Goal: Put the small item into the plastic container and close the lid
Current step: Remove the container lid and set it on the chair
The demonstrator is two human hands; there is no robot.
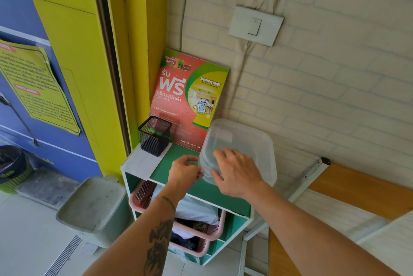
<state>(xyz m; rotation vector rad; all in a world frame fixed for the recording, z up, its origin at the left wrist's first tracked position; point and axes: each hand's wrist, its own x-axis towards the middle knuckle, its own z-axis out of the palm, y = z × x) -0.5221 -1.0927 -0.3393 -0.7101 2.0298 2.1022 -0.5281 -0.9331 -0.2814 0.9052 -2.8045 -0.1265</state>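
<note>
A clear plastic container [241,141] with a translucent lid rests on the green shelf top [176,164], near the wall. My left hand [184,170] pinches the container's near left corner at the lid edge. My right hand [237,173] lies over the front of the lid, thumb under the rim and fingers on top. The lid looks to sit on the container. I cannot make out any small item; the hands hide the front of the box.
A black mesh pen holder [154,135] stands at the shelf's back left, a red promotional poster [190,99] leans against the wall behind. Pink baskets [196,228] fill the shelf below. A grey bin [93,206] stands left, a wooden table [357,188] right.
</note>
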